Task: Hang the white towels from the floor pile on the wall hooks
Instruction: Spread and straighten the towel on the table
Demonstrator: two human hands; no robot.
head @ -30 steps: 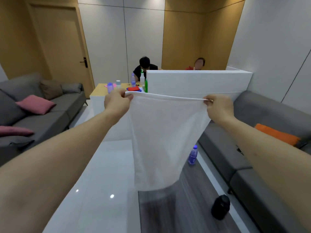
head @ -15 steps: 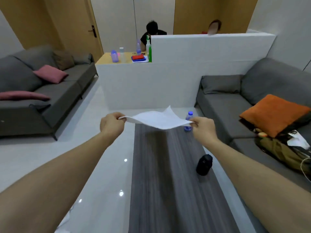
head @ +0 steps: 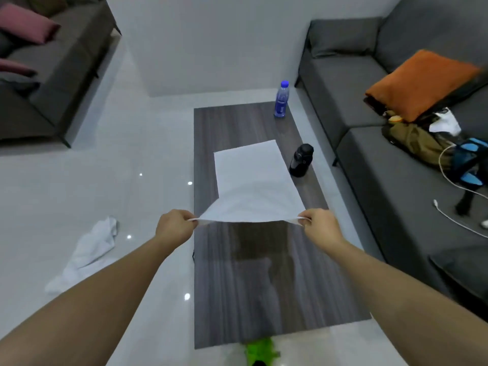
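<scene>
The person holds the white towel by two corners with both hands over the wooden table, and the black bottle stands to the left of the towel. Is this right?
Not quite. In the head view the black bottle stands to the right of the white towel, not the left. The rest holds: the left hand and right hand each pinch a corner over the wooden table.

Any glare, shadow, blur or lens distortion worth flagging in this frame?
Head view: small ceiling-light glints on the glossy floor; a soft shadow on the table under the towel pinched by the left hand and right hand; motion smear on the orange cushion; wide-angle stretch of the forearms at the edges.
</scene>
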